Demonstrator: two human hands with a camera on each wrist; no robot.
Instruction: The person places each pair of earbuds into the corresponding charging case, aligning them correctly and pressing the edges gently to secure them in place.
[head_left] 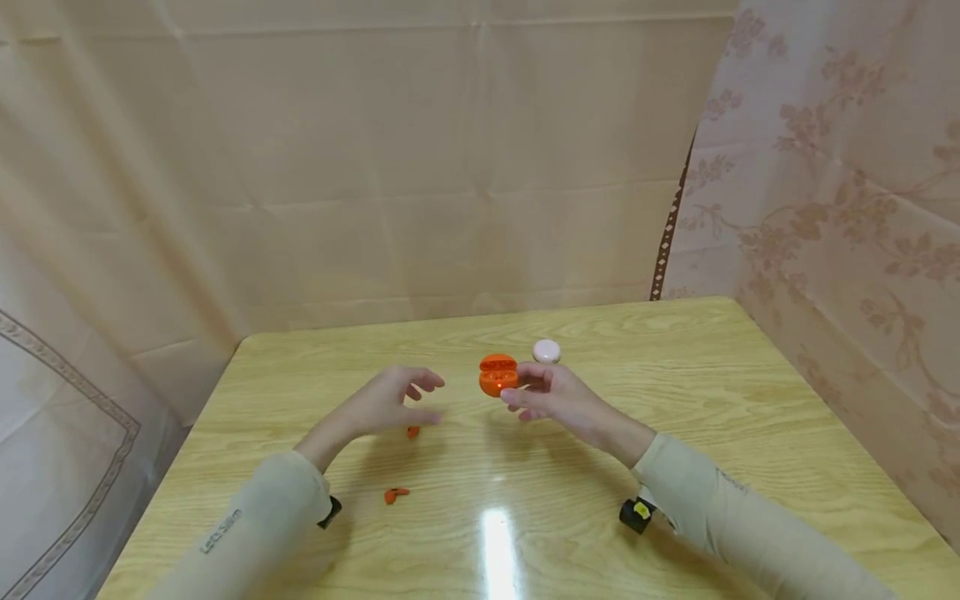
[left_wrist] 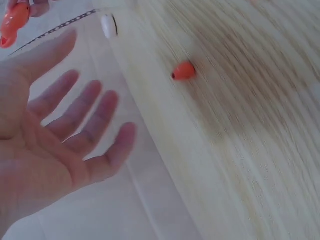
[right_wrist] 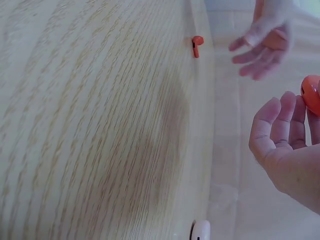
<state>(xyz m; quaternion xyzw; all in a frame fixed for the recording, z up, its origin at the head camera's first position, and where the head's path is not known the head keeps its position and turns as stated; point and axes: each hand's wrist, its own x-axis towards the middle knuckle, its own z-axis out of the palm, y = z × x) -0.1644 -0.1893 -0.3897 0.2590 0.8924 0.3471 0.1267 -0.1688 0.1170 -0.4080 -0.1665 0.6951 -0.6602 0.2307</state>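
Note:
My right hand (head_left: pixel 562 402) pinches an orange earbud charging case (head_left: pixel 498 377) between thumb and fingers, above the table. The case's lid is raised and its inside faces me. My left hand (head_left: pixel 384 402) hovers to the left of the case, apart from it, fingers loosely bent and nothing in them; the left wrist view shows its bare palm (left_wrist: pixel 37 155). An orange earbud (head_left: pixel 413 432) lies on the table just below the left hand. Closer to me lies a second orange earbud (head_left: pixel 393 496), its stem pointing right.
A pale, rounded case (head_left: pixel 547 351) sits on the wood-grain table (head_left: pixel 675 375) behind my right hand. Cream curtains (head_left: pixel 450 167) hang along the table's back edge, with a flowered cloth (head_left: pixel 847 192) on the right. A black wrist camera (head_left: pixel 636 515) sits under the right sleeve.

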